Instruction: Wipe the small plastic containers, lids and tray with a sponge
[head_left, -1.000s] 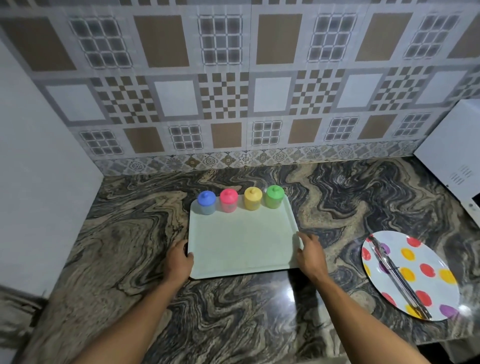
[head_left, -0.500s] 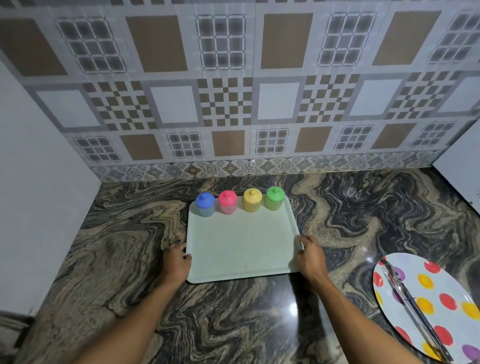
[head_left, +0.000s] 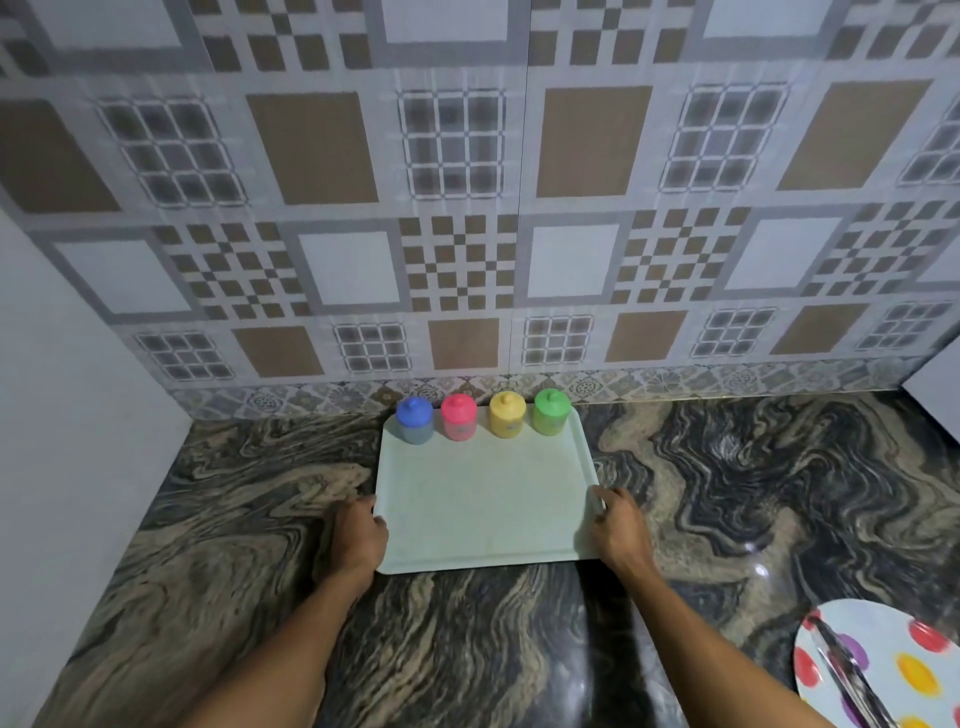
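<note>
four small lidded pots stand in a row along the far edge of the pale tray (head_left: 483, 499), just above the middle of the frame. from left to right they are the blue container (head_left: 414, 422), pink container (head_left: 459, 418), yellow container (head_left: 507, 415) and green container (head_left: 551, 413), each with its lid on. the tray lies flat on the marbled surface (head_left: 234, 519). my left grip (head_left: 356, 535) is clamped on the tray's left rim near the lower corner, and my right grip (head_left: 618, 530) is clamped on the right rim opposite. in the lower right corner, a dotted plate (head_left: 883, 644) carries metal tongs (head_left: 852, 680).
</note>
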